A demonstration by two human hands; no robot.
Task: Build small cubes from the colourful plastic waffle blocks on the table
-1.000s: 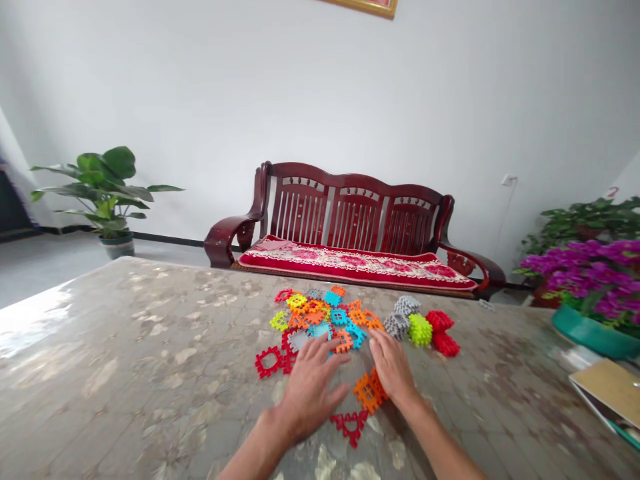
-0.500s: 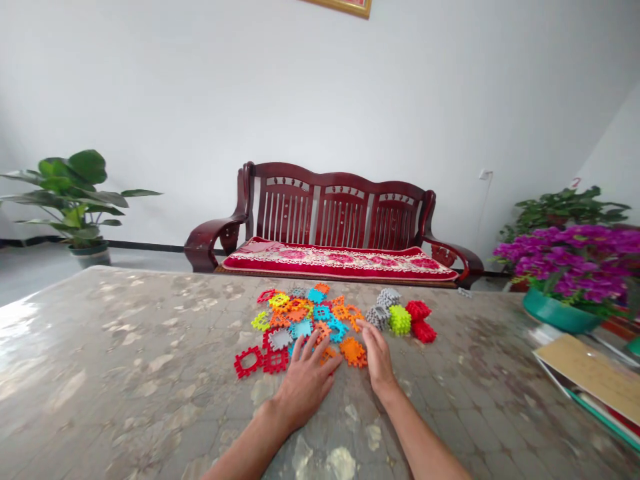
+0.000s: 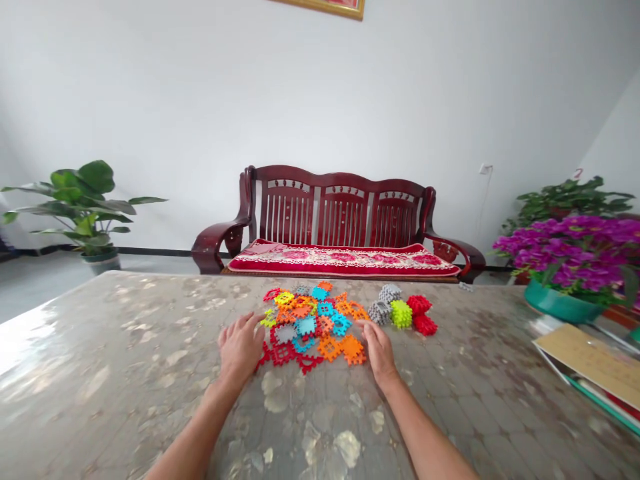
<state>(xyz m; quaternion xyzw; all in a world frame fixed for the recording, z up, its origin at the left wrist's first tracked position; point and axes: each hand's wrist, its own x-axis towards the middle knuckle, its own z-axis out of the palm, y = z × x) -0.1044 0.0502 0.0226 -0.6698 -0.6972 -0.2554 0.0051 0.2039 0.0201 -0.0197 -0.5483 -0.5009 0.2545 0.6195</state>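
Observation:
A spread of flat plastic interlocking building tiles with toothed edges, in red, orange, blue, yellow and grey, lies on the table. My left hand [image 3: 243,348] rests at the left side of the spread, fingers apart, covering part of a red tile [image 3: 263,359]. Along the right side is my right hand [image 3: 379,352], its fingers loosely stretched and holding nothing. An orange tile [image 3: 353,350] lies just left of it. Beyond my right hand are stacked tiles: a lime-green stack [image 3: 401,314], grey stacks [image 3: 380,313] and red stacks [image 3: 425,325].
The table [image 3: 150,373] has a patterned, glossy cover. At its right stand a teal bowl [image 3: 563,303] of purple flowers [image 3: 575,257] and a pile of papers with a brown folder [image 3: 595,365]. A wooden bench [image 3: 343,213] is behind the table, with a potted plant [image 3: 95,200] to its left.
My left hand has moved left from the front middle of the tiles to their left edge. Red tiles at the front have shifted, and more tiles show. My right hand has hardly moved.

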